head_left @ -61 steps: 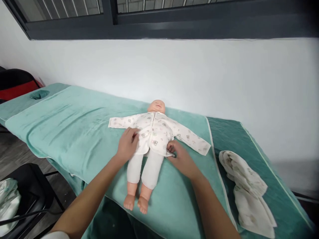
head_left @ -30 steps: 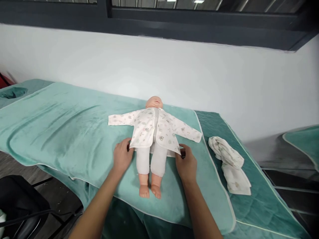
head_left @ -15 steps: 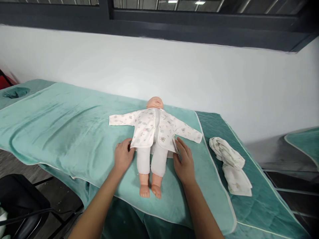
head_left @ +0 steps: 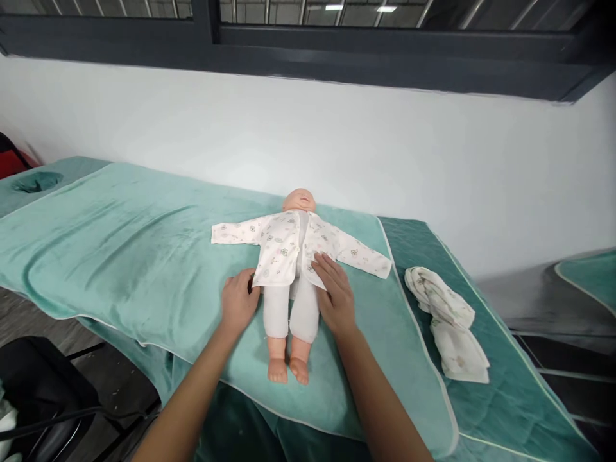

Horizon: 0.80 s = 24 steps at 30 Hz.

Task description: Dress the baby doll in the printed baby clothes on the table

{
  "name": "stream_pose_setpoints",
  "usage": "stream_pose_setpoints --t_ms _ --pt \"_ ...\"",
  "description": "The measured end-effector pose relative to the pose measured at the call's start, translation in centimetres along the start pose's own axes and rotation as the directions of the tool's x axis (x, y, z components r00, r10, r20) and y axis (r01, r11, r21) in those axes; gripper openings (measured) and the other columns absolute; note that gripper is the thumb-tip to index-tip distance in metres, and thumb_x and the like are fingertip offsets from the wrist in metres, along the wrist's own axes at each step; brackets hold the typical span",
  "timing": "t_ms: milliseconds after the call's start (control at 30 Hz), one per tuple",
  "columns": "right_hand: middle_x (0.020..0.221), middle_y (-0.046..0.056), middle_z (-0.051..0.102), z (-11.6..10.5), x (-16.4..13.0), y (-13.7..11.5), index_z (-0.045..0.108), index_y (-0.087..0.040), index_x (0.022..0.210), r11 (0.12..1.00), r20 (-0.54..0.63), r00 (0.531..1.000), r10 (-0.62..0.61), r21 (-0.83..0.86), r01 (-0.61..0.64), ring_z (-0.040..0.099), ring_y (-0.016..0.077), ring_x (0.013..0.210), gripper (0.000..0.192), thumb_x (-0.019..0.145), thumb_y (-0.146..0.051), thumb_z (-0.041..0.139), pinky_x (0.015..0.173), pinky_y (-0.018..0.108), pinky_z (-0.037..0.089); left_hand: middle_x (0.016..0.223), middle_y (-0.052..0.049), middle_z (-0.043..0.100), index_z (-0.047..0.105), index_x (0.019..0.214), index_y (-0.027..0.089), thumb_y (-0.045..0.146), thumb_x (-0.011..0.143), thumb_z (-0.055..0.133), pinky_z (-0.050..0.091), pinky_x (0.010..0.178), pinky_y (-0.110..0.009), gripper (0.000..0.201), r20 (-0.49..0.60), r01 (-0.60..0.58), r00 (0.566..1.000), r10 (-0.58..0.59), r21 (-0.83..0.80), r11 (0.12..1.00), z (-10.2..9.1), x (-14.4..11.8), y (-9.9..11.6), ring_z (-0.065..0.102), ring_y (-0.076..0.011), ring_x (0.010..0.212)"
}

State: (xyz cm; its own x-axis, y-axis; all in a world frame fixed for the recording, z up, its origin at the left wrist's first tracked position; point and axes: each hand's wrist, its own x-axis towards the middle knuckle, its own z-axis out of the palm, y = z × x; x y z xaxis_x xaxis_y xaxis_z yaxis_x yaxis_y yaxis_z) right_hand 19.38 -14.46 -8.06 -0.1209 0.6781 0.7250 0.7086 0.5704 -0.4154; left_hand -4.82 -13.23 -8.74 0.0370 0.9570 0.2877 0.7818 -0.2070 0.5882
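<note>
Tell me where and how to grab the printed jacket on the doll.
I'd pinch the jacket by its lower hem, coming from the doll's foot end. It lies open down the front, its edge across the white legs, with the left hand at one corner, right hand over the other side.

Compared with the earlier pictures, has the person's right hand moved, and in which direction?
Yes. The right hand has moved left, away from the pale right edge of the light green cover, to the front of the white jacket.
</note>
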Motion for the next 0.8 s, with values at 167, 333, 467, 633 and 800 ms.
stream_pose_setpoints --t_ms 167,333,467,633,800 --pt "0.147 0.002 0.057 -0.6 -0.6 -0.2 0.054 -0.032 0.143 0.998 0.054 0.997 -0.051 0.028 0.049 0.043 0.0252 0.144 0.048 0.098 -0.018 0.044 0.117 0.058 0.035 0.101 -0.004 0.074 0.063 0.112 0.021 0.021 0.091 0.054 0.04 0.084 -0.037 0.023 0.001 -0.004 1.0 0.004 -0.008 1.0 0.0 0.0 0.0 0.065 -0.0235 0.091" --pt "0.143 0.003 0.06 -0.8 -0.6 -0.6 0.061 -0.031 0.135 0.998 0.082 0.996 -0.027 0.05 0.023 0.045 0.0259 0.143 0.042 0.097 -0.021 0.047 0.117 0.059 0.035 0.097 -0.003 0.071 0.064 0.109 0.022 0.021 0.09 0.053 0.044 0.084 -0.035 0.022 -0.022 0.0 1.0 -0.002 -0.107 0.994 -0.4 0.0 0.3 0.063 -0.0211 0.088" --pt "0.145 0.005 0.058 -1.0 -0.8 -0.9 0.065 -0.028 0.129 0.991 0.074 0.997 0.024 0.13 -0.033 0.045 0.0282 0.143 0.036 0.097 -0.027 0.05 0.116 0.06 0.037 0.105 -0.004 0.066 0.064 0.109 0.024 0.023 0.089 0.054 0.049 0.085 -0.03 0.022 -0.089 -0.079 0.995 0.05 -0.358 0.93 -1.1 -0.2 0.5 0.062 -0.0186 0.098" --pt "0.143 0.008 0.059 -1.2 -0.9 -1.3 0.067 -0.026 0.12 0.941 -0.043 0.977 0.21 0.28 -0.19 0.051 0.027 0.137 0.029 0.098 -0.031 0.048 0.114 0.054 0.04 0.111 -0.007 0.063 0.067 0.098 0.021 0.031 0.097 0.048 0.05 0.091 -0.031 0.022 -0.163 -0.15 0.983 0.081 -0.475 0.867 -1.8 -0.5 0.5 0.061 -0.019 0.106" --pt "0.136 0.01 0.063 -0.5 -0.9 -0.7 0.066 -0.022 0.118 0.81 -0.17 0.834 0.525 0.401 -0.428 0.057 0.0251 0.129 0.03 0.096 -0.039 0.054 0.112 0.05 0.041 0.103 -0.006 0.066 0.06 0.078 0.02 0.038 0.099 0.042 0.05 0.092 -0.032 0.032 -0.131 -0.074 0.991 0.012 -0.48 0.874 -1.6 -0.5 0.5 0.063 -0.0186 0.1"
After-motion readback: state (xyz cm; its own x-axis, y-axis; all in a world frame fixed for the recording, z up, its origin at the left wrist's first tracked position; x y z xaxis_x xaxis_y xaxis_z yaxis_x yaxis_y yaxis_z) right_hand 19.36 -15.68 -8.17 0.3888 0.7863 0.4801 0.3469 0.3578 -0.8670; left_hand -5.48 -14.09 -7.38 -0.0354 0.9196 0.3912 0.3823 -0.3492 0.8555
